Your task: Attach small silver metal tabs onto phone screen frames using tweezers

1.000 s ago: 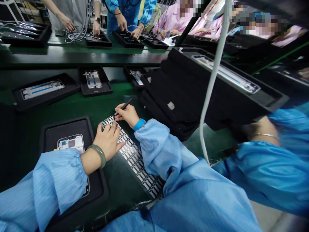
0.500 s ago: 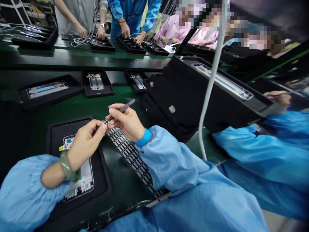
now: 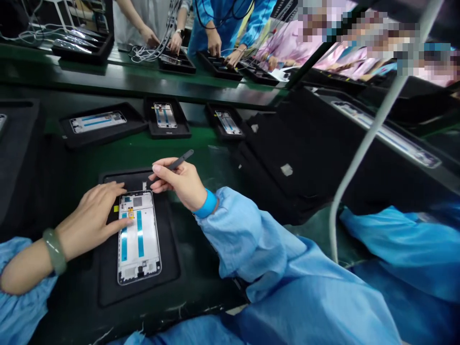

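Note:
A silver phone frame (image 3: pixel 149 235) with two blue strips lies in a black tray (image 3: pixel 168 268) in front of me. My left hand (image 3: pixel 95 211) rests at its left edge, fingers stretched out and the thumb lying over the frame near a small orange part (image 3: pixel 131 213). In my right hand (image 3: pixel 179 181) I grip dark tweezers (image 3: pixel 183 158) like a pen, above the frame's top right corner. A small pale piece (image 3: pixel 144 186) shows by the tweezers' lower end; the fingers hide the tips, so I cannot tell whether they hold it.
Three trays with phone frames, among them the middle tray (image 3: pixel 184 129), line the back of the green bench (image 3: pixel 201 167). Black cloth-like material (image 3: pixel 266 187) lies at right. A white cable (image 3: pixel 359 163) hangs before me. Co-workers' hands (image 3: pixel 214 44) work across the bench; a blue sleeve (image 3: pixel 406 244) is beside me.
My hands have moved apart. The left went from the part sheet down to the phone frame and spread open; the right brought the tweezers over the tray. The sheet is now mostly out of sight.

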